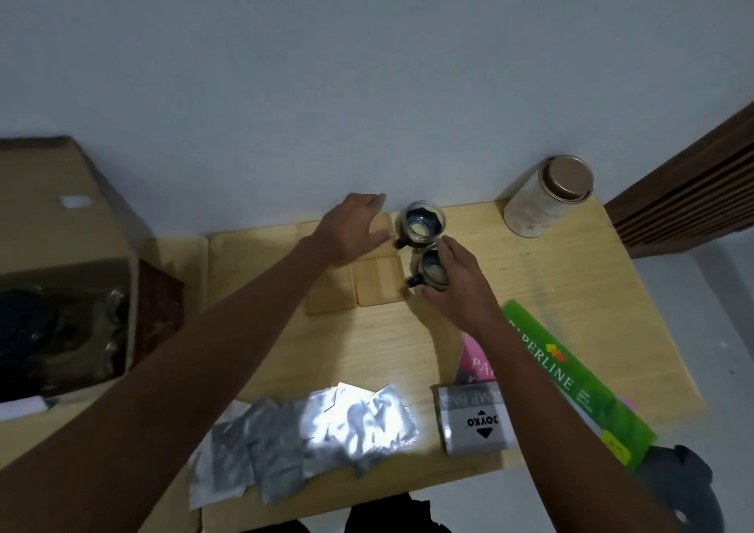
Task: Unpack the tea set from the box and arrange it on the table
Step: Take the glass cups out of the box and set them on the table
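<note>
Box at left, glassware still inside. Left hand spread flat on the coasters. Far cup stands beside them. Right hand curled around near cup. Risk: cups nearly touching, a nudge could clink or tip one.

Box sits left on the table, coasters mid, two cups right of them, canister far right, pouches up front.
</note>
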